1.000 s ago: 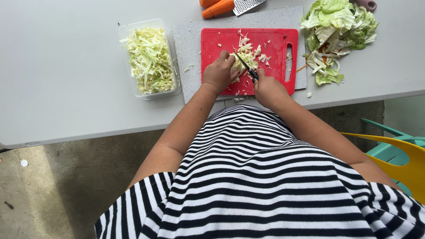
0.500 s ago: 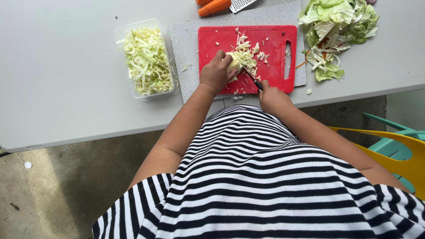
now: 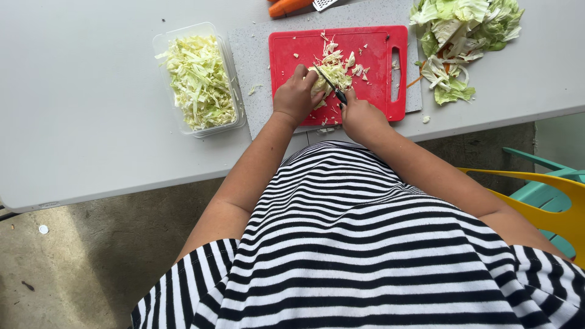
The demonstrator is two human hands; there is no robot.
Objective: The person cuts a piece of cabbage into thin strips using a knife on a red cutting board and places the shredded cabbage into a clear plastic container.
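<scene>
Cabbage wedge [image 3: 329, 74] is pinned on the red cutting board [image 3: 372, 52] by the curled left hand [image 3: 297, 96]. A black-handled knife [image 3: 332, 88] is gripped in the closed right hand [image 3: 361, 117]. Shredded cabbage fills a clear container [image 3: 198, 82] on the grey surface [image 3: 79, 109] to the left.

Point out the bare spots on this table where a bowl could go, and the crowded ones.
Free: the grey tabletop left of the clear plastic tub of shredded cabbage, and the strip in front of it. Crowded: the red plastic cutting board, where the left hand and right hand work, and the pile of green cabbage leaves at right.
</scene>
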